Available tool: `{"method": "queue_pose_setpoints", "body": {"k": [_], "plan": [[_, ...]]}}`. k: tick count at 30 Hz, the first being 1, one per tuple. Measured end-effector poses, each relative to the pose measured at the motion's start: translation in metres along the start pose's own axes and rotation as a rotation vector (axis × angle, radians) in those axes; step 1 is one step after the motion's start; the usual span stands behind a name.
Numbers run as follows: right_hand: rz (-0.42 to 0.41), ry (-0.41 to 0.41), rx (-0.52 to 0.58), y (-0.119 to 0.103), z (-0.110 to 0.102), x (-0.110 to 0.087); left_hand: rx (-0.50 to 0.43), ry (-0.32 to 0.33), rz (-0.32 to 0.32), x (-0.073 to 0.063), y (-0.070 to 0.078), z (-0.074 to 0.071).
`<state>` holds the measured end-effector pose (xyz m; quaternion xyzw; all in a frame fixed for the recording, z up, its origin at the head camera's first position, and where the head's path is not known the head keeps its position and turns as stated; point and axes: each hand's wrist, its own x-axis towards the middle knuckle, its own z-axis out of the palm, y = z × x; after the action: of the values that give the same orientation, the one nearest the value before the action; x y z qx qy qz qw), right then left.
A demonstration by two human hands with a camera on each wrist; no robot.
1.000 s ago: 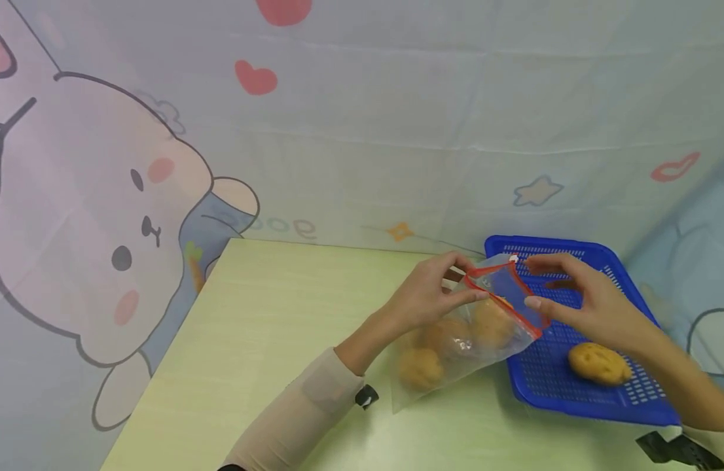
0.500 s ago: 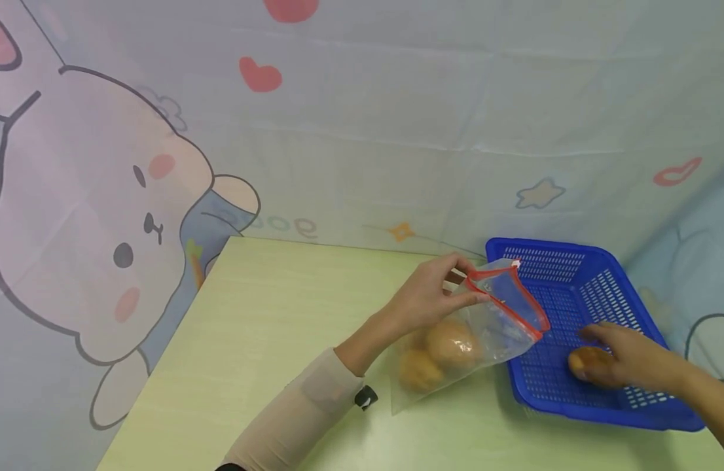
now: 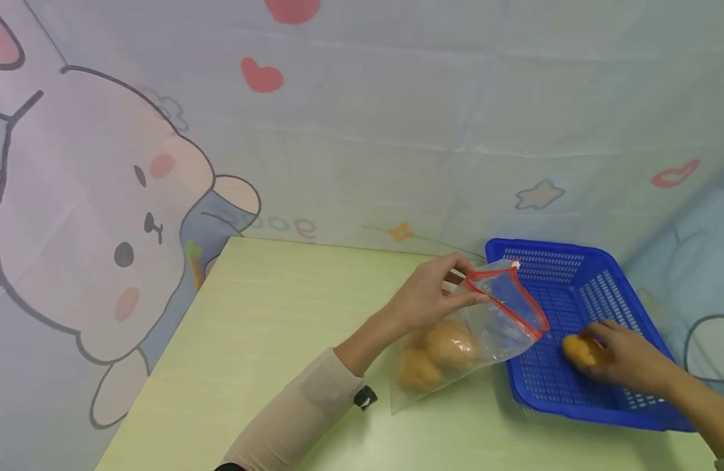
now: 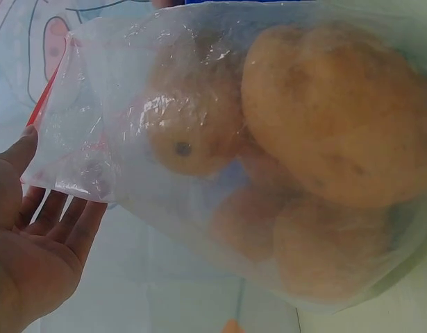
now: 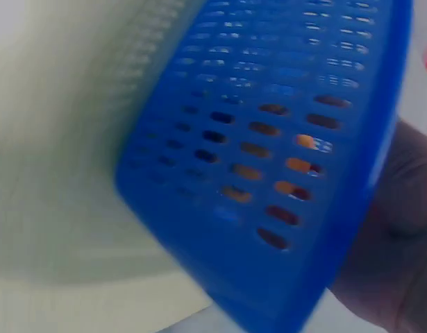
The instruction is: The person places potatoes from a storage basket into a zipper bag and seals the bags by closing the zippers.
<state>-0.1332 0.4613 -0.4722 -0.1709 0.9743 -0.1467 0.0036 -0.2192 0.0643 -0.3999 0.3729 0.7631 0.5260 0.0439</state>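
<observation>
My left hand (image 3: 423,294) pinches the rim of a clear zip bag (image 3: 503,333) with a red zip edge, and the mouth of the bag gapes. Several potatoes (image 4: 331,118) lie at the bottom of the bag, as the left wrist view shows closely. Inside the blue plastic basket (image 3: 550,307) at the right, my right hand (image 3: 633,356) grips a yellow-brown potato (image 3: 579,352). From the right wrist, the basket wall (image 5: 220,229) covers most of that hand, and bits of orange-brown show through its slots.
The basket stands on a pale yellow-green table (image 3: 279,314), close to the back cloth (image 3: 397,131) with its cartoon print. The bag's red-edged mouth overhangs the basket's left rim. Table surface stretches to the left of the left arm.
My right hand has left the bag's mouth, gone down into the basket and taken hold of the potato, which is now slightly lifted or tilted. The left hand keeps its place on the bag.
</observation>
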Motion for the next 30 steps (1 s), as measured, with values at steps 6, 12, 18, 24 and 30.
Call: {"method": "queue_pose_setpoints", "body": {"k": [6, 12, 18, 24, 30], "plan": [[-0.01, 0.189, 0.159, -0.022, -0.031, 0.016, 0.006, 0.001, -0.006, -0.001, 0.002, -0.001], [0.002, 0.34, 0.319, -0.065, -0.07, 0.036, 0.005, 0.004, -0.011, -0.001, 0.004, -0.002], [-0.088, 0.301, 0.388, -0.111, -0.081, 0.047, 0.004, 0.011, -0.012, -0.001, 0.004, -0.003], [-0.23, 0.251, 0.373, -0.13, -0.074, 0.055, -0.004, 0.017, -0.011, -0.002, 0.004, -0.005], [-0.243, 0.221, 0.422, -0.133, -0.069, 0.058, -0.021, 0.018, -0.004, -0.003, 0.003, -0.007]]}}
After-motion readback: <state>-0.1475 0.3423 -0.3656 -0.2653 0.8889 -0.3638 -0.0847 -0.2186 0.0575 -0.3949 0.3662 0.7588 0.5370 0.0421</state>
